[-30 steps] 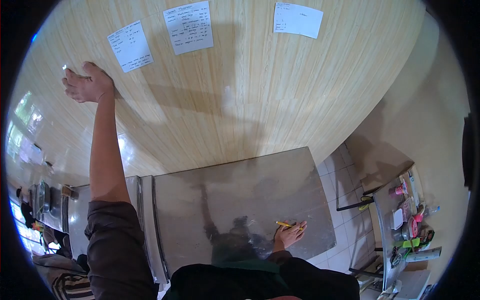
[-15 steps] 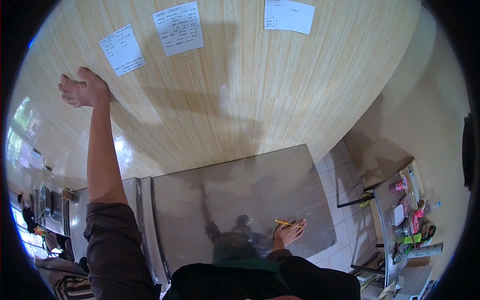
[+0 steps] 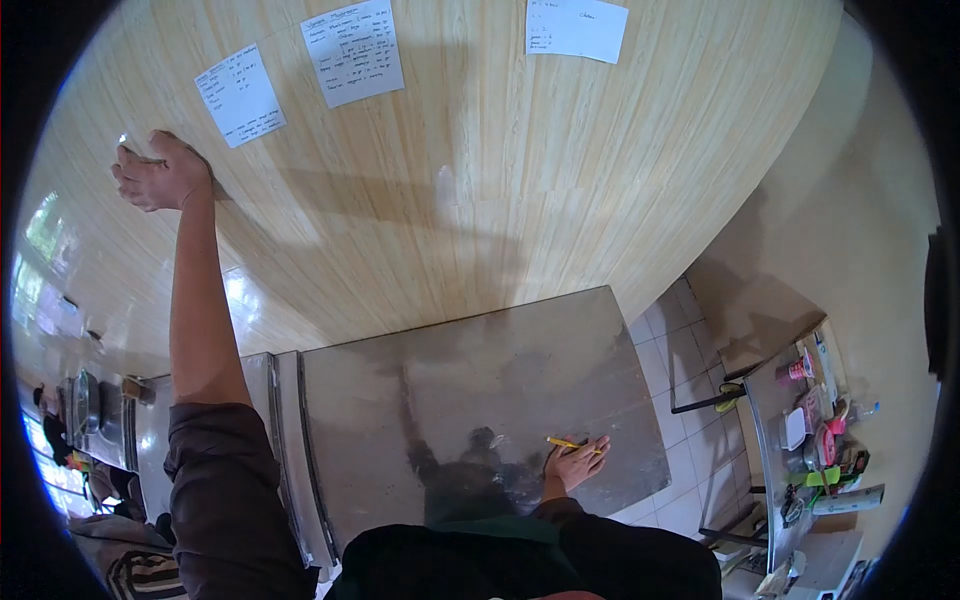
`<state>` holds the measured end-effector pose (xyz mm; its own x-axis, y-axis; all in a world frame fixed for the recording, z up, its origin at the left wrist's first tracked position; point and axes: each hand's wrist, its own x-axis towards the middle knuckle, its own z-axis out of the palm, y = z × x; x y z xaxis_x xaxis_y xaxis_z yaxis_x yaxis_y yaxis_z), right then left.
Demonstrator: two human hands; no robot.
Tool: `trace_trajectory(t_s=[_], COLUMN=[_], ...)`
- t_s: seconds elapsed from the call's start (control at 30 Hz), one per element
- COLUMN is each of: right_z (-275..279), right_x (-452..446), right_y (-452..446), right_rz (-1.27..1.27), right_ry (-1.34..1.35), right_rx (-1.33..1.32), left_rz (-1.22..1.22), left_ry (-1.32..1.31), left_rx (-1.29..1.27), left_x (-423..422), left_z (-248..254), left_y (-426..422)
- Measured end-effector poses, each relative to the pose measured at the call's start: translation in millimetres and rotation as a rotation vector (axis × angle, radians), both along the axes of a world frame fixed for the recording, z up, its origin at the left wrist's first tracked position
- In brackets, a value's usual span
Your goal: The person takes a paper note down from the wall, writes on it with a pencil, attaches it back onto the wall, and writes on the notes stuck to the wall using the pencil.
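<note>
Right hand (image 3: pixel 574 462): fingers holding 1 yellow pen (image 3: pixel 562 442), part-hidden; left hand (image 3: pixel 165 180): fingers' grip unclear.

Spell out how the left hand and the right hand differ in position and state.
The left hand is raised far out at the wood-grain wall, while the right hand is low at the gray tabletop. The left hand's fingers are loosely bent, with no object plainly visible in them; the right hand holds a yellow pen-like stick. Both hands are bare.
</note>
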<state>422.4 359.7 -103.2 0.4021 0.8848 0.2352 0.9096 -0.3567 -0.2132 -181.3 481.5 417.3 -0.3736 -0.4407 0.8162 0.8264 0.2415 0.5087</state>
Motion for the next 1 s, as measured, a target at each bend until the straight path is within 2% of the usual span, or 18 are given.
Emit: trace_trajectory(t_s=[0.3, 0.4, 0.7, 1.0], right_z=[0.8, 1.0, 3.4, -3.2], right_x=[-0.6, -0.6, -1.3, 0.8], right_y=[-0.3, -0.7, 0.2, -0.9], right_rz=[0.0, 0.014, 0.0, 0.006], right_ry=[0.026, -0.015, 0.045, 0.015], right_rx=[-0.011, 0.064, -0.026, 0.002], left_rz=[0.026, -0.029, 0.0, 0.014], left_ry=[-0.007, -0.006, -0.007, -0.012], left_rx=[0.042, 0.005, -0.001, 0.003], left_x=[2.9, 5.0, -0.2, 2.2], left_z=[1.3, 1.6, -0.5, 0.2], left_y=[1.6, -1.8, -0.7, -0.5])
